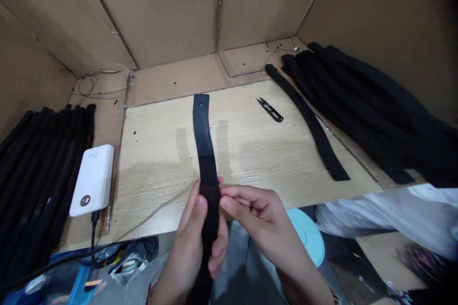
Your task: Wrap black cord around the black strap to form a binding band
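A long black strap (204,143) runs upright through the middle of the view, its far end lying over the board with a small round hole or stud near the tip. My left hand (189,236) is wrapped round its lower part, thumb on top, just below a dark brownish band (209,193) across the strap. At that band's right edge, the thumb and forefinger of my right hand (266,221) are pinched together. Whatever is between those fingertips is too small to make out. Black thread snips (271,110) lie beyond, to the right.
Several black straps (46,147) are stacked at left and more straps (358,100) at right, with a single strap (307,114) beside them. A white power bank (93,178) with a black cable (93,228) sits left on the pale board (153,162). Cardboard walls (171,9) enclose the back.
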`<state>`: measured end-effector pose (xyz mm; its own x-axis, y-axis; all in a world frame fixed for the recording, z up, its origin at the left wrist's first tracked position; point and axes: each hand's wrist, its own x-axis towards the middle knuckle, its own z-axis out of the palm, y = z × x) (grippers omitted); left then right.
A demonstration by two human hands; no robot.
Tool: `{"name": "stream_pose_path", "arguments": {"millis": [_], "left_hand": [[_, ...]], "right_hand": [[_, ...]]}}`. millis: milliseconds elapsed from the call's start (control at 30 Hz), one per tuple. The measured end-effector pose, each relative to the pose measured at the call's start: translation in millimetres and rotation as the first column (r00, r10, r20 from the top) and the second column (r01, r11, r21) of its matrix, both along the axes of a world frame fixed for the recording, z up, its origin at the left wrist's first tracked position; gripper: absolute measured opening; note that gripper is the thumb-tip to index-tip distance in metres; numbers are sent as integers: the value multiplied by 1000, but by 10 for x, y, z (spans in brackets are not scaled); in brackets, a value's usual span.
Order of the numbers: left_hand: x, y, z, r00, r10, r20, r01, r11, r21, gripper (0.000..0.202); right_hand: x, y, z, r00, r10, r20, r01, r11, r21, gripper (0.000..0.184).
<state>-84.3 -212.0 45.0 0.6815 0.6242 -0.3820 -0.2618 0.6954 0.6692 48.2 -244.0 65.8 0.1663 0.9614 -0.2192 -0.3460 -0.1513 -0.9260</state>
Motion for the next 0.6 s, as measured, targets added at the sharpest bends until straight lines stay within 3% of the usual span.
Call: {"name": "stream_pose_path", "arguments": {"millis": [267, 367, 500, 600], "left_hand": [[6, 9, 13, 993, -72, 89, 79, 995, -66, 57], [-5, 21, -14, 984, -95, 151, 110, 990, -93, 59], [3, 41, -26, 978, -141, 156, 158, 982, -105, 67], [30, 44, 3, 1000, -12, 21, 12, 1000, -28, 63]], "right_hand": [[-38, 88, -157, 988, -33, -153, 42, 998, 51, 18], [-28, 108, -219, 988, 14, -157, -2, 997, 78, 22], [-32, 70, -165, 982, 99, -160, -88, 993, 76, 28], [-65, 40, -92, 952, 130, -278, -131, 991, 16, 30]]}}
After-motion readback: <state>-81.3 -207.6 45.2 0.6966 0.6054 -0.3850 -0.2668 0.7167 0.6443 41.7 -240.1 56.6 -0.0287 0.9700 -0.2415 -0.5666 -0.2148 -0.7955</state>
